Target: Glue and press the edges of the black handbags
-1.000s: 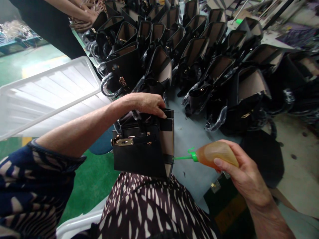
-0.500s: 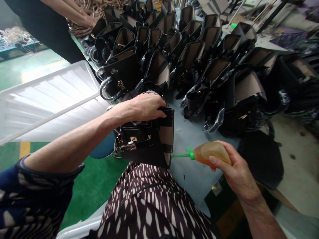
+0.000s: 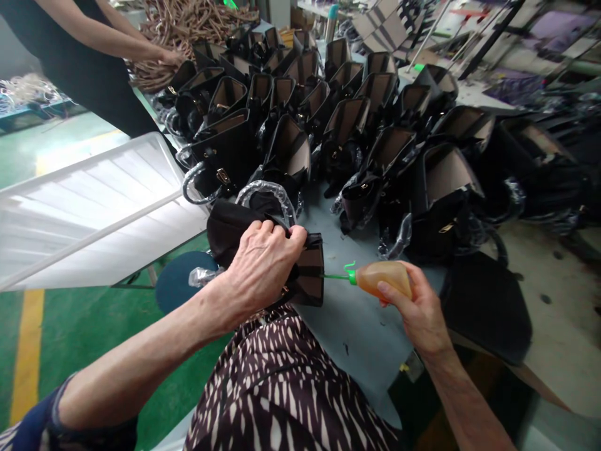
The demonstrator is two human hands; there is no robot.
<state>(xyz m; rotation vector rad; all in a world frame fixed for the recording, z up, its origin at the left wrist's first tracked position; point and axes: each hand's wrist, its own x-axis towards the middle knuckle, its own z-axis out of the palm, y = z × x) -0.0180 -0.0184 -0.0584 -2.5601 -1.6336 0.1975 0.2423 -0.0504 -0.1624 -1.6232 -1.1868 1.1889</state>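
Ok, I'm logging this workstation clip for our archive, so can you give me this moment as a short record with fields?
left hand: grips the top of a black leather handbag held over the lap
right hand: holds an amber squeeze bottle with a green nozzle
nozzle: tip at the bag's side panel
table: grey tabletop crowded with upright black handbags
left side: white plastic crate
far end: another person's hand on a pile of tan straps
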